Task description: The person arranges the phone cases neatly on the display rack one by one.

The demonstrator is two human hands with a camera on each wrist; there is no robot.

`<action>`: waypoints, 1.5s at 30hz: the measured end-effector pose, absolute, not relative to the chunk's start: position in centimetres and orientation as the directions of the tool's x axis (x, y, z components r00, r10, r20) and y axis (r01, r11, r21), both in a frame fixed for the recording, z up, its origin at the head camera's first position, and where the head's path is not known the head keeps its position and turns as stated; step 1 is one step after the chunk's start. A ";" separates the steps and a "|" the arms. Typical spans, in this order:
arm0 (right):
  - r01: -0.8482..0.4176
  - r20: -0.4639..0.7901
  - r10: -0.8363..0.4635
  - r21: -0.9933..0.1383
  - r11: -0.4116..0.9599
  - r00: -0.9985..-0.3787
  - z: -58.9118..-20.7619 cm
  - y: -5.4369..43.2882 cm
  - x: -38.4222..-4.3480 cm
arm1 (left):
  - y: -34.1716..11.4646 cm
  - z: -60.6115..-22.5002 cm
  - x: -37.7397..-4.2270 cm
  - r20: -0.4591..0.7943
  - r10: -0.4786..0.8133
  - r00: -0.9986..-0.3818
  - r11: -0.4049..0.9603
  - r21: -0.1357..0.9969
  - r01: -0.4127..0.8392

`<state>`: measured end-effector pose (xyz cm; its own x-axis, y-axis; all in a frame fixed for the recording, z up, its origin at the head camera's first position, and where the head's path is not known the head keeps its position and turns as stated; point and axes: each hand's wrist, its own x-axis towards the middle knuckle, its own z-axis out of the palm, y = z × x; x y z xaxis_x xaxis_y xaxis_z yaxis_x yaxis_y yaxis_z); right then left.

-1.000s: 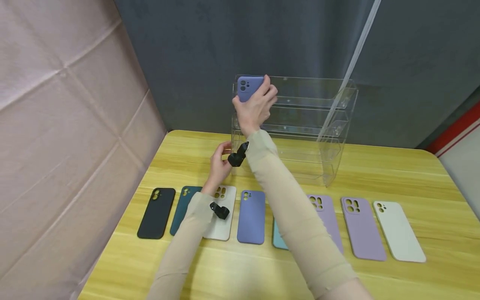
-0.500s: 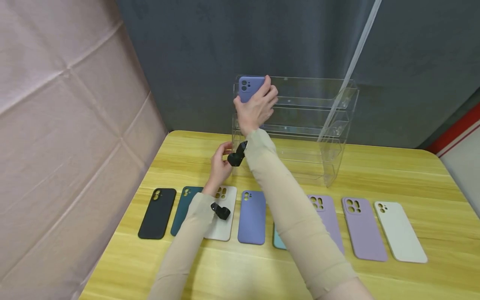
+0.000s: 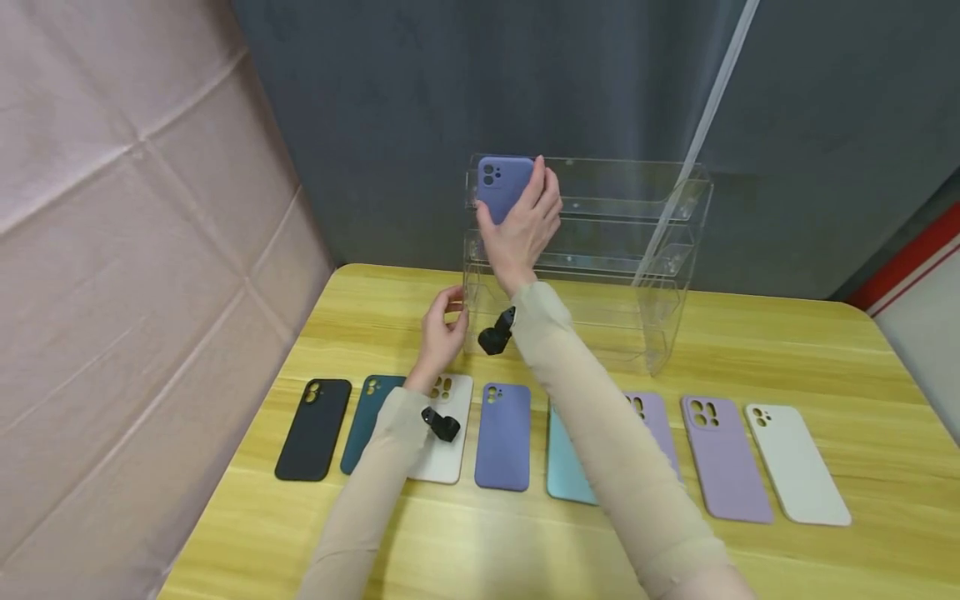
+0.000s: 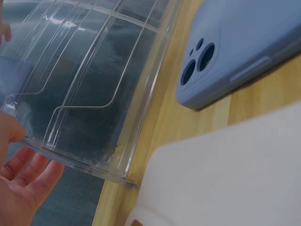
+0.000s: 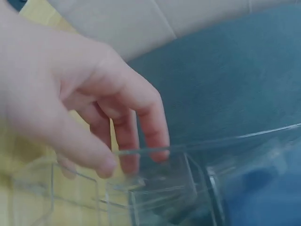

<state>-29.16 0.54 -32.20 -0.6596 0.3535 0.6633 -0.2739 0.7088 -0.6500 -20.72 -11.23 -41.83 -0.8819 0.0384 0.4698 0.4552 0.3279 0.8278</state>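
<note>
My right hand holds a periwinkle phone case by its sides, thumb at the left edge and forefinger at the right. The case stands upright at the left end of the top tier of a clear acrylic display rack. Lower down, my left hand pinches the rack's left side edge. In the left wrist view, the left hand's thumb is on one side of that edge and its fingers on the other. The right wrist view shows this hand at the rack's edge.
A row of phone cases lies before the rack: black, teal, white, periwinkle, light blue, two lilac, one partly under the right sleeve, and a pale one. A grey curtain hangs behind.
My right hand has slid slightly down and to the right along the case, so more of the case shows. The left hand keeps its hold on the rack.
</note>
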 end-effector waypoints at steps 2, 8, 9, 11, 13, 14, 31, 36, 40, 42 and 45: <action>-0.340 0.708 0.338 -0.631 0.697 -0.620 -32.2 1.3 -28.8 | -11.2 -41.9 -20.8 0.468 0.041 -0.883 0.323 0.830 0.455; -0.439 0.760 0.324 -0.608 0.662 -0.563 -31.6 3.3 -27.5 | -11.2 -41.9 -20.8 0.467 0.044 -0.883 0.301 0.836 0.458; -0.446 0.763 0.321 -0.605 0.660 -0.562 -31.5 3.6 -27.3 | -11.2 -41.9 -20.8 0.469 0.045 -0.882 0.298 0.837 0.460; -0.464 0.768 0.308 -0.601 0.651 -0.562 -31.4 4.1 -26.9 | -11.3 -41.8 -20.8 0.471 0.044 -0.881 0.294 0.837 0.462; -0.484 0.769 0.303 -0.604 0.633 -0.563 -31.4 4.4 -26.4 | -11.3 -41.8 -20.7 0.473 0.045 -0.880 0.286 0.838 0.465; -0.491 0.770 0.300 -0.604 0.628 -0.563 -31.4 4.6 -26.2 | -11.4 -41.8 -20.7 0.473 0.046 -0.880 0.285 0.838 0.466; -0.515 0.769 0.320 -0.617 0.595 -0.553 -34.3 8.7 -23.0 | -12.2 -42.4 -21.1 0.491 0.037 -0.871 0.306 0.824 0.477; -0.526 0.777 0.316 -0.610 0.593 -0.545 -35.2 9.8 -22.2 | -12.4 -42.3 -21.0 0.484 0.035 -0.874 0.306 0.828 0.470; -0.544 0.781 0.307 -0.607 0.579 -0.544 -35.8 10.7 -21.6 | -12.4 -42.3 -21.0 0.489 0.034 -0.872 0.308 0.824 0.475; -0.548 0.777 0.307 -0.612 0.570 -0.549 -36.1 11.2 -21.3 | -12.4 -42.3 -21.1 0.491 0.032 -0.871 0.314 0.822 0.475; -0.534 0.752 0.307 -0.639 0.553 -0.583 -36.6 11.9 -20.8 | -12.4 -42.3 -21.1 0.488 0.030 -0.872 0.315 0.824 0.472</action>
<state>-20.78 11.94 -36.57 -0.5831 0.3067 0.7522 -0.5337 0.5534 -0.6394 -21.06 -12.41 -42.32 -0.8722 0.0296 0.4882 0.4716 0.3152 0.8235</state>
